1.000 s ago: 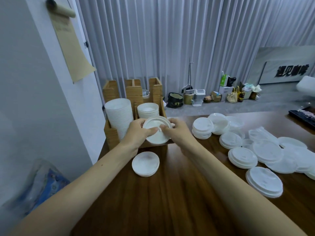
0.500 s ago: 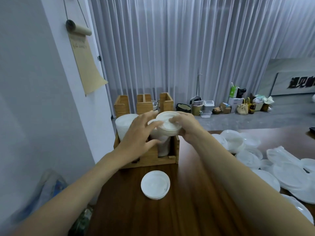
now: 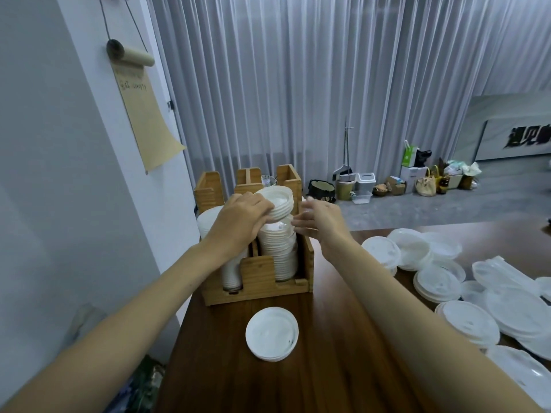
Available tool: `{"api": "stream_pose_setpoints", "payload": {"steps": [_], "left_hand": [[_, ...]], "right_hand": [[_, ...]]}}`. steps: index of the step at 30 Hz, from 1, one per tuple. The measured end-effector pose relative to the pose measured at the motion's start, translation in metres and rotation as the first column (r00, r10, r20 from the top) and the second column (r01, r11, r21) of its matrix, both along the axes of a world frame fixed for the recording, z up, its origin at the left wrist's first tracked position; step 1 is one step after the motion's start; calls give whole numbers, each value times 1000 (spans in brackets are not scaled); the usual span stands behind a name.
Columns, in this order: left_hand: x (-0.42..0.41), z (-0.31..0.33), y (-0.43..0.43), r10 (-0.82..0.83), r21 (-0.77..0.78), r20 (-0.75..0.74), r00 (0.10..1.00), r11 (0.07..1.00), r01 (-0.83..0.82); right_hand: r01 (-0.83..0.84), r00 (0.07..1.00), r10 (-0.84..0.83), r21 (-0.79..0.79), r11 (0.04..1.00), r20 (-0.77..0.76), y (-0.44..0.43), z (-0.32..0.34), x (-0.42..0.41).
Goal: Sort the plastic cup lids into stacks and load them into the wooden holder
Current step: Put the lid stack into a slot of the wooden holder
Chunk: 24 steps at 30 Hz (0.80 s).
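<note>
A wooden holder (image 3: 256, 289) stands at the table's far left end. Its right slot holds a tall stack of white lids (image 3: 278, 254), and another white stack (image 3: 208, 222) fills the left slot. A short stack of lids (image 3: 277, 201) sits tilted on top of the tall one. My left hand (image 3: 238, 225) grips this tilted stack at its left edge, thumb hidden. My right hand (image 3: 322, 220) hovers just right of it, fingers spread and holding nothing. A small lid stack (image 3: 272, 333) lies on the table in front of the holder.
Several piles of larger white and clear lids (image 3: 438, 283) cover the table's right side. A white wall (image 3: 74, 204) runs close along the left of the dark wooden table (image 3: 328, 368). Grey curtains and floor clutter lie beyond.
Both hands lifted the short lid stack from in front of the holder onto the tall stack in the right slot. My right hand has now let go and moved slightly right.
</note>
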<state>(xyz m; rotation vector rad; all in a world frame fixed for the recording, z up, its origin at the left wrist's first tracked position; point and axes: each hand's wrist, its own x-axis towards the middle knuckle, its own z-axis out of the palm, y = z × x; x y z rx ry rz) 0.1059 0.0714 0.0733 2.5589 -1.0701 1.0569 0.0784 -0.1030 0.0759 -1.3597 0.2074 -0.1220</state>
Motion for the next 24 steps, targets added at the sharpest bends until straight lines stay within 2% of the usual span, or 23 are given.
{"api": "stream_pose_setpoints", "payload": {"steps": [2,7,17,24], "left_hand": [[8,2,-2,24,57,-26,999,998,-23],[16,-5,-9,61,137,-67,996,989,-51],[17,-17,-14,83,113,-132,988,991,-68],[15,-13,-16,88,107,-237,968,992,-64]], "right_hand": [[23,1000,-25,-76,997,-16,-1,-8,-3],[-44,996,36,-101,994,-80,11,-30,-6],[-61,989,61,2,998,-138,18,-46,-1],[-82,988,78,-21,996,-132,18,-49,-2]]}}
